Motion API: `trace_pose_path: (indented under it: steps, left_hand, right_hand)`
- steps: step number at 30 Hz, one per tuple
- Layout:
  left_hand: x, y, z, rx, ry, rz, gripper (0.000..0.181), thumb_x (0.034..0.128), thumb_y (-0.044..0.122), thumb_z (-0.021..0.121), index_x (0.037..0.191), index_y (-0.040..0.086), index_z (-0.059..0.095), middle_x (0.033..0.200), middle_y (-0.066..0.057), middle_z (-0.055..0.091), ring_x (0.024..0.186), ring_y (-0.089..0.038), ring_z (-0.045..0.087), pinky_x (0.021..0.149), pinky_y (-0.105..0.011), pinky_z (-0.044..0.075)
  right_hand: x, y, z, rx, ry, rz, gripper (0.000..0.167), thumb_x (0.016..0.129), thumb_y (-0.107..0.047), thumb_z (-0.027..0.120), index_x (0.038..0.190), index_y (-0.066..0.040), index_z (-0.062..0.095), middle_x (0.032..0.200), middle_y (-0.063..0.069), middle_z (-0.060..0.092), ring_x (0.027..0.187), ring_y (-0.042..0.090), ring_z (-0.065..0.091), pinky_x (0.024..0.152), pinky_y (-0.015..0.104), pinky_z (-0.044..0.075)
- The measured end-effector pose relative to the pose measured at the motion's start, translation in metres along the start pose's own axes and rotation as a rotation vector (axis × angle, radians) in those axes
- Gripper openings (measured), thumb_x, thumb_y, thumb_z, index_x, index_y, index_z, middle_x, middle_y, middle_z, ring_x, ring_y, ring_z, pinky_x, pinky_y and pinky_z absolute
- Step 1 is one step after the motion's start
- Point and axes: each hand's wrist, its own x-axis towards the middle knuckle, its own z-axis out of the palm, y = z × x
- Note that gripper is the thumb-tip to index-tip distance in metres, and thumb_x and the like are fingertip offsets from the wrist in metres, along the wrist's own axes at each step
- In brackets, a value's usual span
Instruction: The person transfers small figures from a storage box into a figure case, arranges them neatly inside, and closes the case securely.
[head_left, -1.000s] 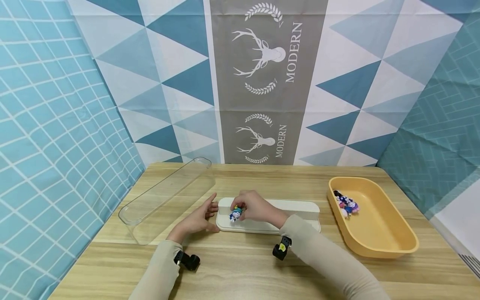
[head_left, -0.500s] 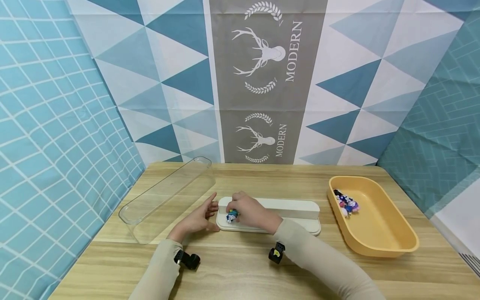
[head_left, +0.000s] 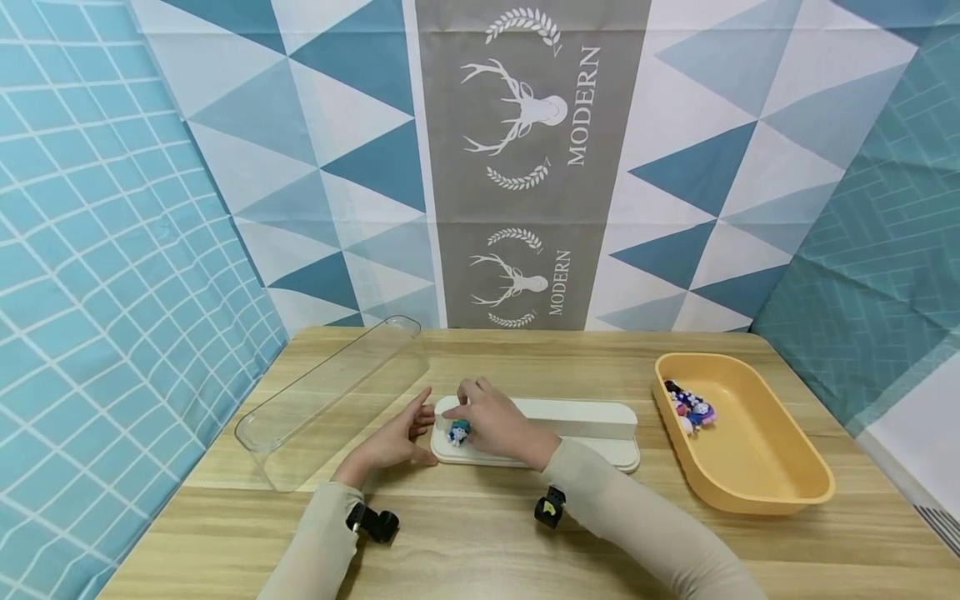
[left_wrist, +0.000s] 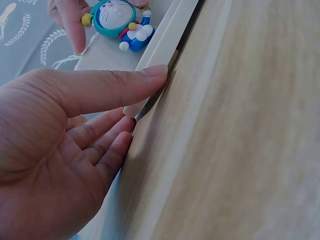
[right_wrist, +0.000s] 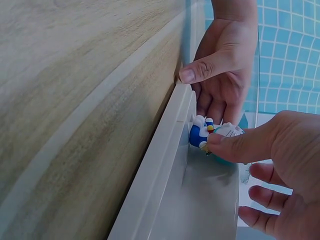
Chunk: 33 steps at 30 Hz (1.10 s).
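A small blue-and-white cartoon cat figurine [head_left: 458, 432] in a teal hood stands near the left end of a white display base [head_left: 592, 450] with a raised back step. My right hand [head_left: 495, 423] holds it with the thumb [right_wrist: 230, 145] against its side. In the left wrist view, the index finger [left_wrist: 76, 30] reaches past the yellow knob on the figurine's head. My left hand [head_left: 393, 437] touches the base's left end, its fingers nearly straight and its thumb [left_wrist: 150, 75] along the front corner. Part of the figurine is hidden behind the right thumb in the right wrist view.
To the right stands a yellow tray [head_left: 750, 437] with several small figurines [head_left: 688, 408] at its left side. A long clear cover [head_left: 330, 404] lies at the left. The wooden table [head_left: 480, 533] meets a patterned cloth backdrop [head_left: 517, 167] behind.
My right hand has moved slightly left with the figurine, bringing it closer to the base's left end. The right index finger now extends above the figurine. My left hand stays in place.
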Motion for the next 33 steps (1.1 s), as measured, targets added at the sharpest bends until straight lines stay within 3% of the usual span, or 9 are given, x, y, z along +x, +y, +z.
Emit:
trace_pose_path:
  steps: [11,20,33]
  left_hand:
    - [-0.0029,0.0008,-0.0004,-0.008,-0.002,0.003,0.118,0.0737,-0.007,0.083,0.157,-0.003,-0.001,0.148,-0.033,0.036,0.135,-0.047,0.038,0.113,-0.056,0.032]
    - [-0.0027,0.0012,-0.0002,0.005,-0.006,0.009,0.118,0.0738,-0.008,0.082,0.157,-0.004,-0.001,0.145,-0.031,0.04,0.133,-0.046,0.04,0.113,-0.057,0.032]
    - [-0.0017,0.0017,0.0002,0.008,-0.002,-0.002,0.118,0.075,-0.005,0.082,0.158,-0.002,-0.001,0.146,-0.029,0.039,0.136,-0.046,0.037,0.113,-0.056,0.032]
  right_hand:
    - [-0.0006,-0.0007,0.0037,-0.094,-0.027,-0.044,0.058,0.077,-0.009,0.077,0.132,-0.025,0.067,0.123,0.008,0.057,0.101,0.021,0.049,0.085,0.032,0.048]
    - [0.0,-0.0022,0.0053,-0.188,-0.051,-0.075,0.06,0.084,-0.014,0.076,0.14,-0.026,0.06,0.126,0.008,0.058,0.109,0.024,0.051,0.093,0.036,0.049]
    - [-0.004,-0.0011,0.0029,-0.177,-0.113,-0.049,0.073,0.083,-0.023,0.079,0.149,-0.025,0.048,0.133,0.006,0.052,0.122,0.025,0.046,0.094,0.04,0.049]
